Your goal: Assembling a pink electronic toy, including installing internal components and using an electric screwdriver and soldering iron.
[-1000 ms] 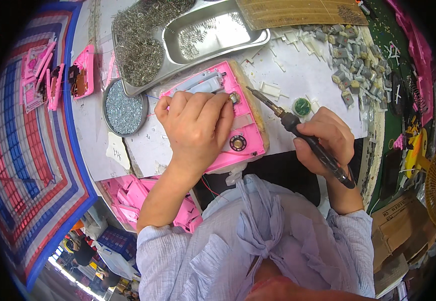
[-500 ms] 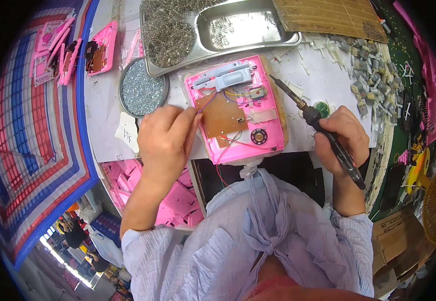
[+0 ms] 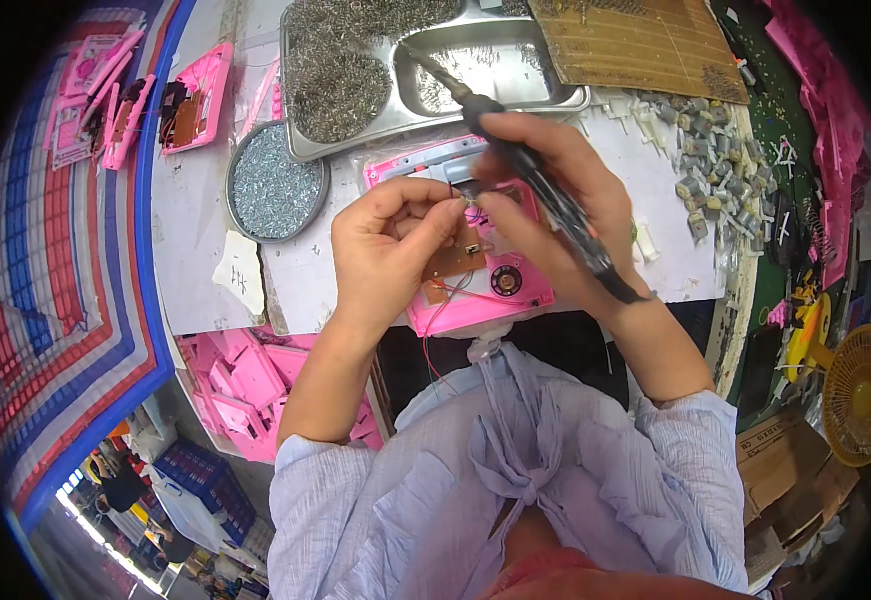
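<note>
A pink plastic toy case (image 3: 440,318) lies in front of me with its inside facing up. In it are a brown circuit board (image 3: 450,262), a small round speaker (image 3: 505,280), a grey plastic part and thin coloured wires (image 3: 460,287). My left hand (image 3: 385,240) is over the board, thumb and forefinger pinched on a thin wire. My right hand (image 3: 585,210) grips a black-handled soldering iron (image 3: 555,190), its tip pointing up and away over the metal tray. The right thumb and forefinger also meet at the wire, beside the left fingertips; these hide the wire's end.
Behind the case stands a metal tray (image 3: 435,122) of small springs or screws, partly under cardboard (image 3: 645,45). A round dish (image 3: 277,185) of small metal pieces is at left. Small motors (image 3: 720,170) heap at right; pink parts (image 3: 245,375) fill a space below left.
My right hand has swung left over the case, turning the soldering iron's tip toward the tray. My left hand has moved right and up from the board's left edge to meet it.
</note>
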Demonstrator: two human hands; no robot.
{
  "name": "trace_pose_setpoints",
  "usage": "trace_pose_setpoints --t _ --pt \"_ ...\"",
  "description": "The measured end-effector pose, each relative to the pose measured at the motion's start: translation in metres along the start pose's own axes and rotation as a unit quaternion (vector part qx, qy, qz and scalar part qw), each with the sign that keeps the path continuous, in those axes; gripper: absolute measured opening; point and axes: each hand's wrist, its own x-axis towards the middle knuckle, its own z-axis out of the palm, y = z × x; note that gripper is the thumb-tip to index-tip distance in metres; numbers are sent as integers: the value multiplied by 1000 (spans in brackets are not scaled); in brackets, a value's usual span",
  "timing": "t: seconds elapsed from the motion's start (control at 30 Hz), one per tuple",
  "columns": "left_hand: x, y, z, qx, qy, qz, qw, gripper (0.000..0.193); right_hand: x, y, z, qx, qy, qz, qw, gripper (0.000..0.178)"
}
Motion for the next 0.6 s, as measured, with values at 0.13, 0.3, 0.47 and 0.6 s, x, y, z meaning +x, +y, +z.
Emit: trace_pose_setpoints --t 0.13,0.3,0.47,0.6 --pt "0 -1 -6 20 -7 -13 1000 10 11 4 14 46 -21 22 998 48" --pt "1 0 -11 59 -13 1 998 11 9 11 19 21 7 14 1000 45" --pt "0 -2 -9 65 14 45 997 8 2 11 19 -117 8 -87 989 49" --pt "9 7 -18 269 -32 116 956 9 -12 21 14 -241 -17 -186 952 55"
